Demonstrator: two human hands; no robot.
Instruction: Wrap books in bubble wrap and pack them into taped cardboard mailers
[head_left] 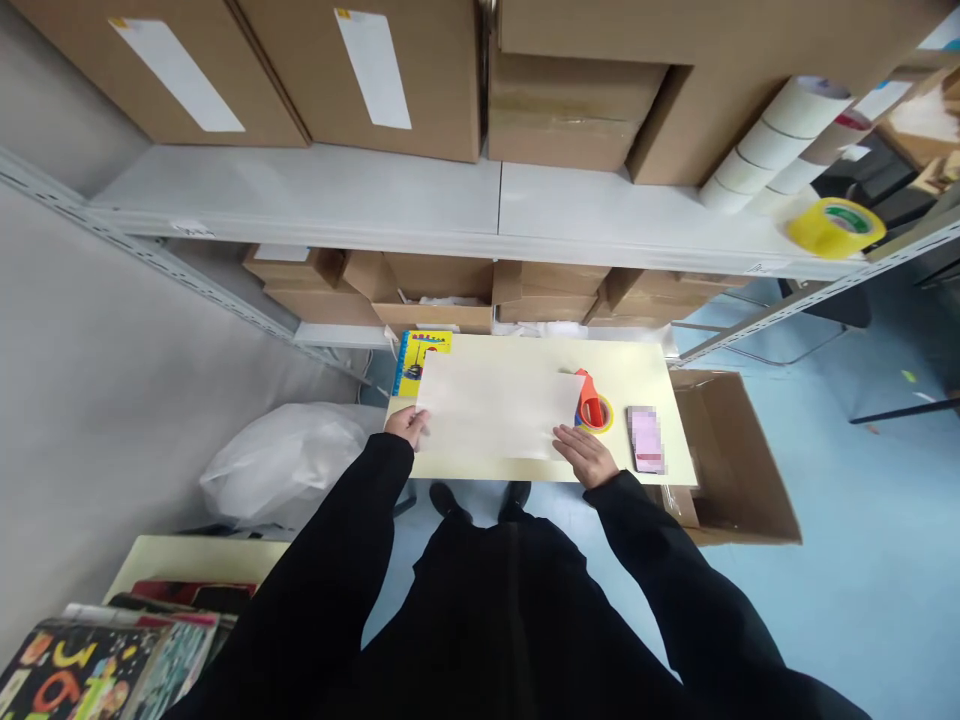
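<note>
A white sheet of paper (496,408) is stretched between my two hands over a small cream-coloured table (637,372). My left hand (407,425) pinches its left edge, with the thumb on top. At the lower right corner my right hand (586,455) holds the sheet, its fingers fairly straight and close together. Under the sheet's upper left part, a yellow booklet (435,342) with a blue edge sticks out. An orange tape dispenser (588,398) with a roll of tape lies by the right edge, partly covered. Farther right is a phone (646,439) with a blurred screen.
Behind the table stands a metal shelf (337,195) with cardboard boxes (397,85), paper label rolls (780,135) and a yellow tape roll (836,228). An open carton (739,460) sits right of the table. White plastic bags (285,460) and stacked books (112,660) are to the left.
</note>
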